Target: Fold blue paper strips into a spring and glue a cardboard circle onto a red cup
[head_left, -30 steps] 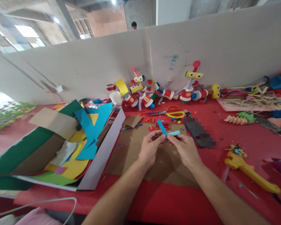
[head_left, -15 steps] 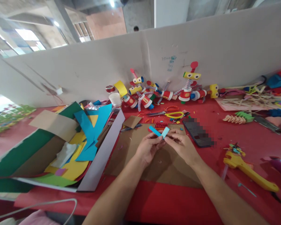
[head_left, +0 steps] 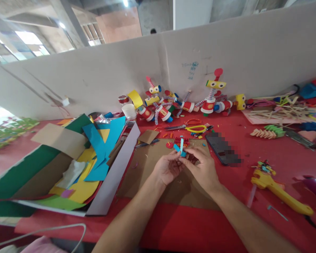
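Observation:
Both my hands meet over a brown cardboard sheet [head_left: 147, 172] on the red table. My left hand [head_left: 167, 168] and my right hand [head_left: 201, 167] pinch crossed strips of blue paper [head_left: 181, 147], one pale and one darker, partly folded over each other. One pale end stands up between my fingertips. Just beyond the strips lies a small red pleated paper piece [head_left: 181, 141].
A grey box [head_left: 113, 179] of coloured paper sheets sits at the left. Paper-cup figures [head_left: 210, 102] line the white partition. Scissors [head_left: 192, 128], a phone [head_left: 222, 149] and a yellow glue gun [head_left: 279, 191] lie to the right. A person's head shows over the partition.
The blue strips have been folded over each other step by step, so the free ends are shorter now. My hands stayed in nearly the same spot, shifting slightly toward the partition.

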Demonstrator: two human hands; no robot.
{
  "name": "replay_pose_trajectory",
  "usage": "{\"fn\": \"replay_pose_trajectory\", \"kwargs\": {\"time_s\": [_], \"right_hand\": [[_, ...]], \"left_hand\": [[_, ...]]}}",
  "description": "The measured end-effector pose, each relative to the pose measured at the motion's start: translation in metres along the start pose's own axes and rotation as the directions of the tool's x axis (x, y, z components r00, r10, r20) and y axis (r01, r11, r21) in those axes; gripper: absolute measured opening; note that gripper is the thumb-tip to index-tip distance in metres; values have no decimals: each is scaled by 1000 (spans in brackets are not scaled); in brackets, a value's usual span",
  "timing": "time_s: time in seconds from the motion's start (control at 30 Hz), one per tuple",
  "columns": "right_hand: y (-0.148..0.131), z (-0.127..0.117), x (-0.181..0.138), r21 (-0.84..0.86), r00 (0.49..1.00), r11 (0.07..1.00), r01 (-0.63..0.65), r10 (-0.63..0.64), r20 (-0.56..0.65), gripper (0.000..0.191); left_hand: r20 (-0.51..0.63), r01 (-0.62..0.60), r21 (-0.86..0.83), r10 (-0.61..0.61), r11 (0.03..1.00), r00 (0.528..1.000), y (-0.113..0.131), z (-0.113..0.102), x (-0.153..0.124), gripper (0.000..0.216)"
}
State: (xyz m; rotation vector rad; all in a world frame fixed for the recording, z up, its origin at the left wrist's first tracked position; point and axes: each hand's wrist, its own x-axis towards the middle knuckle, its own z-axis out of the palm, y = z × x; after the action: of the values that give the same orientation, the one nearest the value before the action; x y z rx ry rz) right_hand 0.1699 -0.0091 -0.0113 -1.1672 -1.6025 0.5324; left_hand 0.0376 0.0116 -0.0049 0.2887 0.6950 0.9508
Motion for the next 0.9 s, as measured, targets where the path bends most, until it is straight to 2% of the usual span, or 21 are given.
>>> {"fn": "replay_pose_trajectory", "kwargs": {"time_s": [0.1, 0.2, 0.33, 0.5, 0.6, 0.7, 0.8, 0.9], "right_hand": [[1, -1, -2, -108, 994, 989, 106, -109, -25, 16], [3, -1, -4, -160, 986, 975, 155, -163, -34, 17], [2, -2, -5, -171, 984, 973, 154, -166, -60, 17], [-3, -1, -5, -139, 987, 981, 138, -148, -57, 17], [-3, -1, -3, -75, 994, 992, 97, -100, -49, 16], [-1, 0, -1, 0, 999, 1000, 25, -25, -24, 17], [1, 2, -1, 106, 994, 988, -108, 104, 41, 22], [1, 4, -1, 221, 963, 939, -264, 241, 123, 28]], "left_hand": [[8, 4, 9, -4, 1000, 1000, -2, 3, -1, 12], [-41, 8, 2, -8, 1000, 999, -3, 5, -2, 5], [-105, 6, -4, -7, 1000, 994, -2, 6, -2, 4], [-65, -24, 37, 26, 999, 998, -2, 5, -1, 15], [-54, -92, 90, 97, 992, 994, -1, 6, -2, 21], [-64, -209, 177, 223, 962, 973, 1, 9, -6, 21], [-69, -314, 265, 343, 912, 937, 0, 12, -10, 22], [-54, -382, 301, 415, 874, 908, -4, 12, -11, 21]]}}
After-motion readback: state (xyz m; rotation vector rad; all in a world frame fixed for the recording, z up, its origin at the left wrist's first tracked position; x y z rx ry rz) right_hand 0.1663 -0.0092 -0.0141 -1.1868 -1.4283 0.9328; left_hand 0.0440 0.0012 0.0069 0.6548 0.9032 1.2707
